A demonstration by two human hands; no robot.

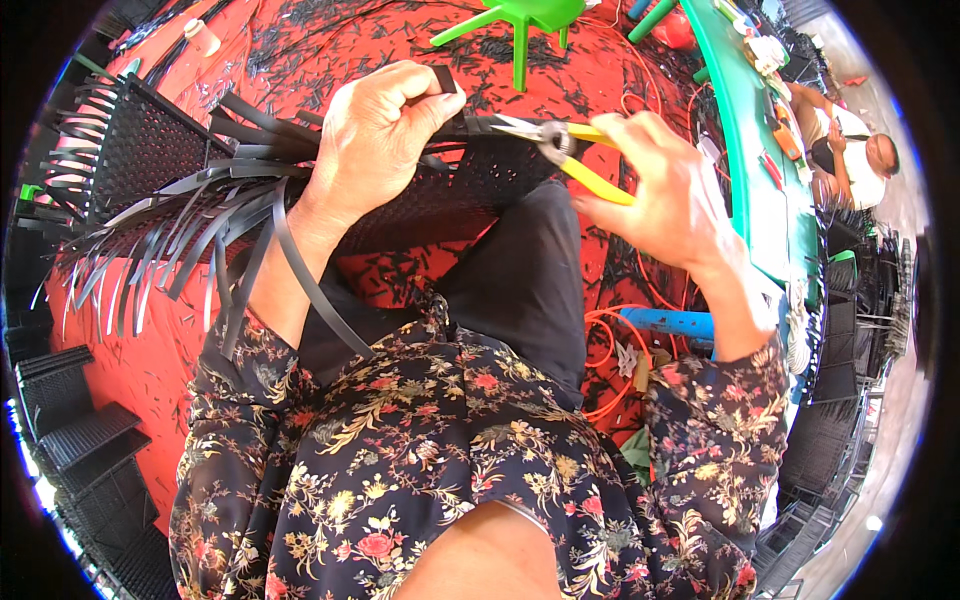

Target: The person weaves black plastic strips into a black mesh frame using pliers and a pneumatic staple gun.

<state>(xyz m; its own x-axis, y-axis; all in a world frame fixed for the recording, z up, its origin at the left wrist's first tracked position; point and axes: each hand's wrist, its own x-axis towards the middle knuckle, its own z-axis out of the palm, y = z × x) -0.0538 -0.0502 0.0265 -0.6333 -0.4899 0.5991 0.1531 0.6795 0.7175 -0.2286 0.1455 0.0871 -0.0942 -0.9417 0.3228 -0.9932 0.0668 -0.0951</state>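
Observation:
Across my lap lies a black woven basket [430, 205], its long loose flat strips [190, 200] fanning out to the left under my left wrist. My left hand [370, 135] is closed near the basket's upper edge, pinching the end of a black strip [444, 79] between thumb and fingers. In my right hand [665, 190] is a pair of snips [595, 180] with yellow handles. Their handles are spread, and the metal blades point left at the basket's edge, a little right of my left hand. Whether the blades touch a strip I cannot tell.
Black strip scraps litter the red floor sheet [130, 400]. A green stool [520, 30] stands ahead, and a green table [735, 130] runs along the right. Another person [850, 150] sits beyond it. Stacked black woven pieces [85, 430] are at left; a blue cylinder [670, 322] lies at right.

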